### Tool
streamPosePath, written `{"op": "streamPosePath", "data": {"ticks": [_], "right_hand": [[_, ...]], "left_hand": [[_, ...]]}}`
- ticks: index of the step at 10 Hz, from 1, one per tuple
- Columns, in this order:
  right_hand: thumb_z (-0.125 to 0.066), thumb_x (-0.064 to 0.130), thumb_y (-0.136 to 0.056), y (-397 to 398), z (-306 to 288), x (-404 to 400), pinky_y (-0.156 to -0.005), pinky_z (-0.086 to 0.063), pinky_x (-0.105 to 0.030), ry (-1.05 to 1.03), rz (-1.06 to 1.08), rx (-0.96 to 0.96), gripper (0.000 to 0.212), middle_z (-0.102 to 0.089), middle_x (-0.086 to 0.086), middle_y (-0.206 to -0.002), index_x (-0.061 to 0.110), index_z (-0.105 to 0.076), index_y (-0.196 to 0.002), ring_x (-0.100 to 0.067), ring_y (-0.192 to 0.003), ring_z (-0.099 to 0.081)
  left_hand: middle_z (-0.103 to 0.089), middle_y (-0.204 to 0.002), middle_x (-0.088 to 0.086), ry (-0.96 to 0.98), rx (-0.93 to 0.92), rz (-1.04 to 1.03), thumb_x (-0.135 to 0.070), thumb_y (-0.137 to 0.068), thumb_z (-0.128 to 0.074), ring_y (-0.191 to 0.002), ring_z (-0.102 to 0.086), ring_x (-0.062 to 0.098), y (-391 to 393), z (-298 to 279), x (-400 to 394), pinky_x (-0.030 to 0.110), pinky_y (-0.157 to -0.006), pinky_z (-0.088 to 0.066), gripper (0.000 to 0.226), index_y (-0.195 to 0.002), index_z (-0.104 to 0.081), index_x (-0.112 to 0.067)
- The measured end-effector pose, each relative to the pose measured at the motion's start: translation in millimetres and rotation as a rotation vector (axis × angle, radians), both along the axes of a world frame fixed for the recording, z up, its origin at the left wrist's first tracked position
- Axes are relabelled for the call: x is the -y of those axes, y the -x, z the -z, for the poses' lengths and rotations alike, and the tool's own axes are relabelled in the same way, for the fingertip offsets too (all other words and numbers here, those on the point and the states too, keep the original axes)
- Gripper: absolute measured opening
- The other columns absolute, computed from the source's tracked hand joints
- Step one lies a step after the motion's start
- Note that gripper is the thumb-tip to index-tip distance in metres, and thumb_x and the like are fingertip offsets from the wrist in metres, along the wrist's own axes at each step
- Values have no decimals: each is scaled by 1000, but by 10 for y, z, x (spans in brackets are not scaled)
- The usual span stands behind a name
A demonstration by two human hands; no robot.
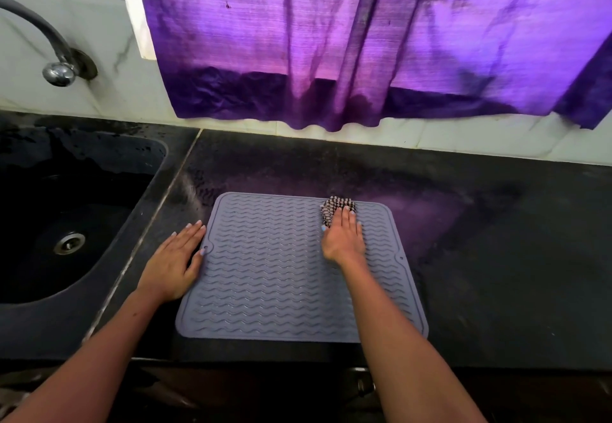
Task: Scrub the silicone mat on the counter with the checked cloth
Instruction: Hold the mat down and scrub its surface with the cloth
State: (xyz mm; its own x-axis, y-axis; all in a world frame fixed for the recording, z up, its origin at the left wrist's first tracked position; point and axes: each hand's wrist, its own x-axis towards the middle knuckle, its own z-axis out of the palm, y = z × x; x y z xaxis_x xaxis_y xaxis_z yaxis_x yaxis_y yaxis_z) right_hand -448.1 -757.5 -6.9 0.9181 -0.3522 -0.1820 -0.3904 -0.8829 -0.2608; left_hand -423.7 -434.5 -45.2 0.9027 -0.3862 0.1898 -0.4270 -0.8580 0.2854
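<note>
A grey silicone mat (271, 267) with wavy ridges lies flat on the black counter (480, 240). A bunched checked cloth (334, 207) sits near the mat's far right corner. My right hand (344, 237) presses down on it, fingers curled over the cloth, most of which is hidden under the palm. My left hand (175, 260) lies flat on the counter, fingers apart, with its thumb side touching the mat's left edge.
A black sink (66, 220) with a metal drain is set into the counter at the left, with a tap (56, 55) on the tiled wall above it. A purple curtain (364, 42) hangs over the back wall. The counter's front edge runs just below the mat.
</note>
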Motion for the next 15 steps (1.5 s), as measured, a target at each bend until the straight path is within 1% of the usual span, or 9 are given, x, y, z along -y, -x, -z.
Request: {"op": "streamPosePath", "data": {"ticks": [3,5,6,9,11,12,13,14,15], "right_hand": [[-33,25,-100,-26,-106,63,-121,-4,-36,-60,-37,-34,64,10,-8,-159,6,2,-150,-23,-147,7],[-46,16,-95,-101,-384,302,-89,-45,-33,-386,254,200,31,-60,-17,-122,9,-55,-123,-33,-115,-56],[-45,14,-96,-38,-486,446,-88,-43,-34,-343,356,284,28,-59,-18,-120,6,-53,-121,-35,-114,-55],[-27,33,-101,261,-59,423,-118,1,-38,-32,55,-38,67,16,-12,-157,5,9,-149,-26,-146,11],[-29,24,-99,202,-17,445,-120,2,-37,-17,46,-30,65,16,-13,-157,4,10,-148,-26,-146,12],[-35,20,-98,191,-39,434,-119,1,-36,-20,50,-5,67,11,-13,-158,4,5,-149,-26,-146,8],[-40,14,-97,178,-128,528,-115,-21,-34,-213,116,141,54,-24,-13,-154,3,-21,-147,-27,-142,-23],[-43,17,-97,170,-404,753,-92,-41,-29,-593,333,262,36,-59,-13,-119,6,-52,-130,-26,-114,-54],[-43,20,-97,221,-560,934,-94,-40,-33,-509,438,317,35,-58,-17,-124,7,-53,-128,-33,-120,-50]], "left_hand": [[-34,-148,6,8,6,-1,-51,-85,-16,-138,-27,18,4,-9,10,36,-115,-17,73,-140,-38,-7],[-36,-148,7,7,0,-2,-52,-85,-16,-138,-29,20,13,-35,12,37,-114,-18,74,-140,-38,-7],[-35,-148,7,14,-5,-4,-52,-84,-16,-138,-29,20,14,-34,15,38,-115,-18,75,-140,-38,-7],[-33,-149,8,-10,-2,-4,-52,-84,-14,-139,-28,21,-9,2,15,37,-115,-16,76,-141,-36,-7],[-34,-149,8,-14,-5,-3,-51,-85,-16,-139,-28,20,-23,20,7,37,-115,-16,74,-140,-36,-6],[-35,-148,8,-5,-1,-8,-51,-85,-17,-138,-29,20,-16,21,3,38,-115,-18,74,-139,-38,-6],[-35,-148,8,-1,-5,-10,-53,-84,-16,-138,-29,20,-8,1,7,37,-115,-17,75,-140,-38,-7],[-34,-148,8,3,-12,-12,-54,-84,-15,-139,-29,20,-4,-11,7,37,-115,-16,77,-140,-37,-7],[-34,-149,8,3,-12,-15,-54,-83,-15,-139,-29,21,-2,-6,13,37,-115,-16,77,-140,-37,-7]]}}
